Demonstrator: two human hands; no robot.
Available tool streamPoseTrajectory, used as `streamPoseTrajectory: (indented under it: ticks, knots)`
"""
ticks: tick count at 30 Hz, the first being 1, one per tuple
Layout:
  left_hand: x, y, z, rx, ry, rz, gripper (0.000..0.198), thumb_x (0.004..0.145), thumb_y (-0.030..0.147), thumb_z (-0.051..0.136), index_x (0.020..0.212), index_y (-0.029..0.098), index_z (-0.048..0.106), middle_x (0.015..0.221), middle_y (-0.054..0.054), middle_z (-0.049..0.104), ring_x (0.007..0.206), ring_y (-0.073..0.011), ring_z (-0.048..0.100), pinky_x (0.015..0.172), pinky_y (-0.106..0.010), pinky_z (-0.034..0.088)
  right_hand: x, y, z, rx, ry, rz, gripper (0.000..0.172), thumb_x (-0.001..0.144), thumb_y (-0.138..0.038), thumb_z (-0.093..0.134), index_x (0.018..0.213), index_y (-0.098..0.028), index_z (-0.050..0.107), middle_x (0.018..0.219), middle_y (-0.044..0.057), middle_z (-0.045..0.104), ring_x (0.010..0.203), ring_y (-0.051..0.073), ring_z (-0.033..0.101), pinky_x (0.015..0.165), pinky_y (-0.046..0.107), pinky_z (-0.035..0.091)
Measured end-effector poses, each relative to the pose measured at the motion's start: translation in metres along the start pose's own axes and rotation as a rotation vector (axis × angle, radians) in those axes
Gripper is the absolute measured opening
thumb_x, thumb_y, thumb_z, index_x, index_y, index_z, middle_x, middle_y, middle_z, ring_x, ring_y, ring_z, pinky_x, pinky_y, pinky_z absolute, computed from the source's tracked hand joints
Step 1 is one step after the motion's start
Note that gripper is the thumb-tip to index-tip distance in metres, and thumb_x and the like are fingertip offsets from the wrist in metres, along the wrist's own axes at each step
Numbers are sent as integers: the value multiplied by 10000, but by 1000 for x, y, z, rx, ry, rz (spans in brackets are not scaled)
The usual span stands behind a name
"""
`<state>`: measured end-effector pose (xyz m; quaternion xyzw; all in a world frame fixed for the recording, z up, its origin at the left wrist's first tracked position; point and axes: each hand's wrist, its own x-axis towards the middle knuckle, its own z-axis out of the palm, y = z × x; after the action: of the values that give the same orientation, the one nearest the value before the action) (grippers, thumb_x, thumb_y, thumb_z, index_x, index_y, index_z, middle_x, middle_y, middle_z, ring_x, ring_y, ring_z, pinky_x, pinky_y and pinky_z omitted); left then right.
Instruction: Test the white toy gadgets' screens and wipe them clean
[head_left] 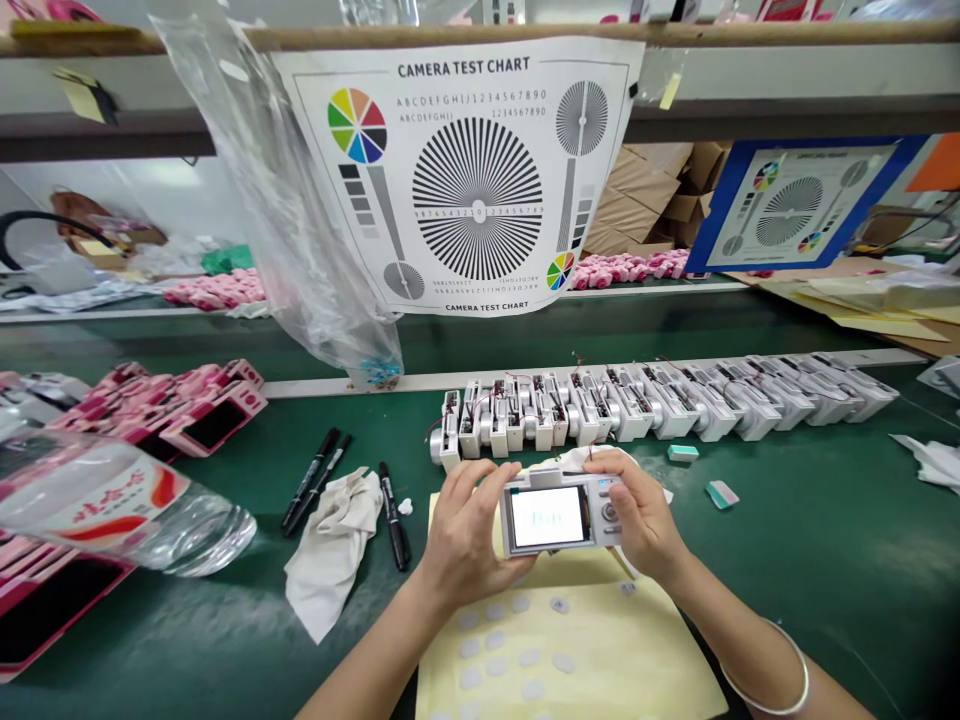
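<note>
A small white digital camera (pixel 517 522) is held level between both hands, its lit screen facing me with faint lettering on white. My left hand (pixel 469 525) grips its left end, fingers along the top and thumb beneath. Around the right end closes my right hand (pixel 645 515), with the thumb by the round button pad. Under the hands lies a yellow sheet (pixel 600 665) dotted with several small pale stickers. Just behind, a row of white camera bodies (pixel 630 405) stands with inner parts and thin wires showing.
A printed camera test chart (pixel 480 190) hangs ahead, and a smaller chart (pixel 799 205) is at right. Pink cameras (pixel 214 410) and a plastic bottle (pixel 127 500) lie at left. Beside the sheet are black markers (pixel 394 520) and a white cloth (pixel 334 550).
</note>
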<state>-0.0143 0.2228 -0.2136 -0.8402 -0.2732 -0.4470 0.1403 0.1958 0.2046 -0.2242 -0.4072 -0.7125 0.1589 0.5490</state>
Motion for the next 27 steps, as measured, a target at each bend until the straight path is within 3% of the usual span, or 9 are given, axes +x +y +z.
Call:
streamPoseTrajectory:
  ticks: [4,8,10,12,17,20,22,27]
  knots:
    - [-1,-1,1,-5,1,-7,730,657,316,622,1284,131,298,1016,-121,607,943,-260,523,842,-403,429,3,-5,-1,61,-31,118,314,890,-461,351,939,-230,559,923,56,593,858,197,596,716,322,493]
    - [-2,-3,0,-68,-15,-41,793,683,464,640,1310,152,269,1071,-137,600,976,-270,524,866,-420,418,11,-13,-8,339,-239,611,344,804,-458,506,1058,-226,497,875,46,581,537,145,602,412,275,512]
    - [-1,-6,-3,-119,2,-63,815,710,576,574,1325,149,251,1124,-160,574,1010,-283,519,881,-441,406,16,-17,-15,442,-268,770,373,769,-433,556,1065,-218,483,797,23,579,481,130,584,358,254,504]
    - [0,-12,-6,-139,45,-112,752,772,583,482,1331,140,245,1154,-172,546,1045,-289,510,893,-454,398,25,-20,-26,468,-217,835,358,741,-400,587,1030,-211,491,741,6,580,480,127,583,352,235,508]
    - [-1,-32,-9,40,178,-266,526,836,297,471,1305,143,288,1040,-127,550,1006,-250,509,859,-417,433,80,-20,-62,363,16,891,247,757,-271,547,996,-219,510,801,22,620,521,128,601,338,209,500]
    - [-3,-42,-7,140,203,-298,558,798,251,528,1294,136,301,989,-117,551,962,-255,512,832,-427,449,136,2,-79,140,107,865,165,832,-211,455,975,-184,534,890,67,631,639,152,639,406,228,541]
    - [-5,-47,-6,200,198,-311,566,784,240,548,1285,121,314,968,-123,556,953,-266,513,817,-437,457,173,30,-84,64,115,866,201,850,-166,441,1033,-160,523,916,84,641,686,160,651,495,266,577]
    - [-11,-53,-2,334,95,-301,467,792,224,531,1222,101,398,980,-144,570,970,-288,503,809,-432,456,237,115,-69,-220,126,872,303,856,-216,539,1142,-120,498,1028,94,600,801,166,631,636,320,565]
